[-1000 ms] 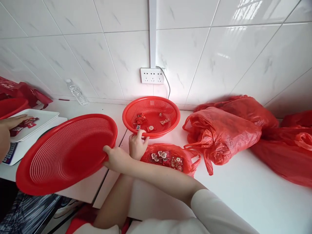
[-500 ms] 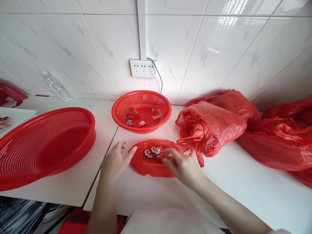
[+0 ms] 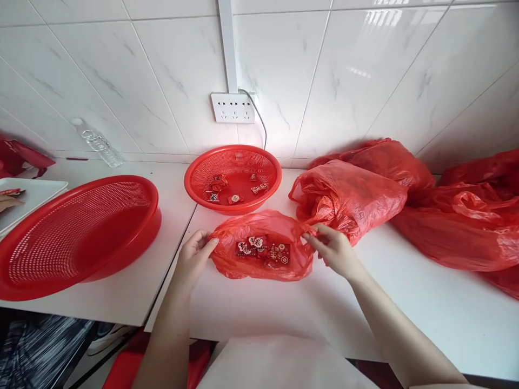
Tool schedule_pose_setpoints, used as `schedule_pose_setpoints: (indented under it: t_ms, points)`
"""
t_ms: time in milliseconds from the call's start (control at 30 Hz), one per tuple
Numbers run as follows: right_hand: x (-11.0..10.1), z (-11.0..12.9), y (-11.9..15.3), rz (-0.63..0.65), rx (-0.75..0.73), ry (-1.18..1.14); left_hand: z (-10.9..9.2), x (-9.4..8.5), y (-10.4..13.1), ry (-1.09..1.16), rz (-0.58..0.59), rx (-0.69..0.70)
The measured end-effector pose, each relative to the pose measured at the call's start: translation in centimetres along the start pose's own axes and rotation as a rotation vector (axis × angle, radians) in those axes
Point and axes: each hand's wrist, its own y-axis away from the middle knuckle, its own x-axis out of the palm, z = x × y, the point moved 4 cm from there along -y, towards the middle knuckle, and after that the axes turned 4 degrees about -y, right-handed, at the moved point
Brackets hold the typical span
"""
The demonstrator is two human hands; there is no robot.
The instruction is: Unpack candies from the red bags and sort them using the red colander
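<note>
A thin red plastic bag (image 3: 239, 268) lies spread on the white table with its mouth facing up. Inside it are several small wrapped candies (image 3: 279, 254) in dark red wrappers with pale print. My left hand (image 3: 197, 254) pinches the bag's left edge between thumb and fingers. At the opposite side my right hand (image 3: 332, 249) is closed on the bag's right edge or handle. Just behind the bag stands a round red plastic basket (image 3: 233, 209), in which several small wrapped pieces (image 3: 235, 199) are scattered.
A larger red basket (image 3: 117, 216) sits to the left, across the table seam. Filled red bags (image 3: 365, 200) are heaped at the right. By the tiled wall are a clear bottle (image 3: 99, 143) and a socket panel (image 3: 233, 108). A white tray (image 3: 40, 189) and another person's hand (image 3: 10, 202) show far left.
My right hand has moved from over the candies to the bag's right edge. My left hand has taken hold of the left edge. The bag's mouth is raised and spread wider.
</note>
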Motion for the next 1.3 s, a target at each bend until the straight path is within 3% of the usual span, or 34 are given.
schedule_pose_setpoints:
  t_ms: [100,200,300,433,567,733,833,900,967,1067,1167,1300]
  points:
    - [-1.9,4.2,-0.9,-0.055,-0.090,-0.212,-2.9,-0.6,-0.6,0.058,-0.031,0.064]
    - [-3.7,8.6,-1.7,-0.220,-0.268,-0.370,-6.6,-1.5,-1.3,0.125,-0.075,0.188]
    - [-4.3,11.6,-2.2,-0.364,-0.447,-0.414,-10.3,-2.2,-1.9,0.210,-0.117,0.338]
    - [-3.6,13.1,-2.7,-0.530,-0.529,-0.292,-13.5,-2.1,-2.5,0.414,-0.061,0.444]
    - [-3.2,12.3,-3.2,-0.718,-0.559,-0.369,-14.0,-1.5,-3.2,0.637,0.033,0.450]
    - [-2.9,10.7,-4.8,-0.592,-0.450,-0.602,-13.3,-1.6,-4.4,0.472,-0.068,0.512]
    - [-2.7,10.7,-5.0,-0.537,-0.437,-0.575,-13.4,-1.3,-4.8,0.379,-0.102,0.574]
    - [-2.1,11.3,-4.8,-0.459,-0.470,-0.481,-13.7,-0.6,-4.9,0.393,-0.001,0.646]
    - [-0.9,12.4,-4.3,-0.312,-0.547,-0.341,-14.1,0.8,-4.5,0.390,0.216,0.684]
    - [1.5,14.2,-3.3,-0.043,-0.727,-0.102,-14.0,3.5,-3.5,0.212,0.522,0.585]
    - [3.3,15.0,-2.6,0.164,-0.865,0.033,-13.9,5.5,-2.2,0.060,0.631,0.519]
    - [3.8,14.6,-2.9,0.322,-0.818,-0.069,-13.9,6.9,-1.4,0.026,0.671,0.460]
